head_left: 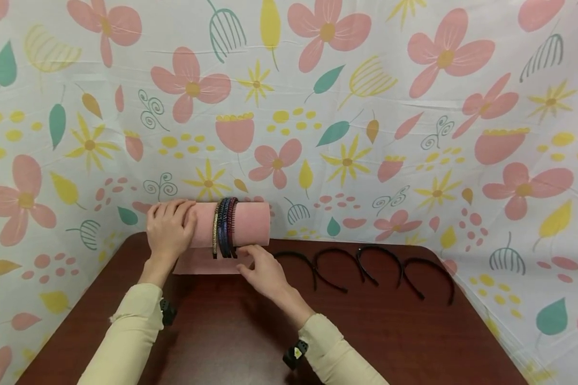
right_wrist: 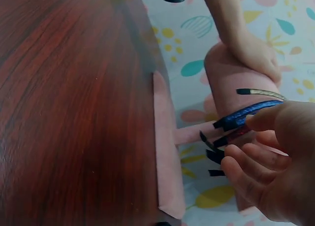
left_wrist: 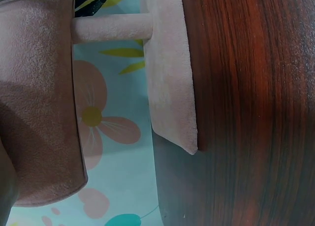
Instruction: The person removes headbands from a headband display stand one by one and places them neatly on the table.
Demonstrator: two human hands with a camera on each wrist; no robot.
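Note:
A pink fabric headband stand (head_left: pixel 252 224) lies lengthwise at the back of the table, its thick roll raised on a short post above a flat base (left_wrist: pixel 172 73). Over the roll hang several headbands: a gold one (head_left: pixel 215 230), blue ones (right_wrist: pixel 246 115) and a dark red one (head_left: pixel 231 219). My left hand (head_left: pixel 170 227) grips the roll's left end, fingers over the top and thumb in front. Beside the lower ends of the headbands is my right hand (head_left: pixel 265 272), its thumb and fingers apart and loosely bent. Its thumb overlaps a blue headband in the right wrist view.
Several black headbands (head_left: pixel 380 254) lie in a row on the brown table (head_left: pixel 221 331), right of the stand. A flower-patterned cloth (head_left: pixel 289 107) hangs right behind the table and along its sides.

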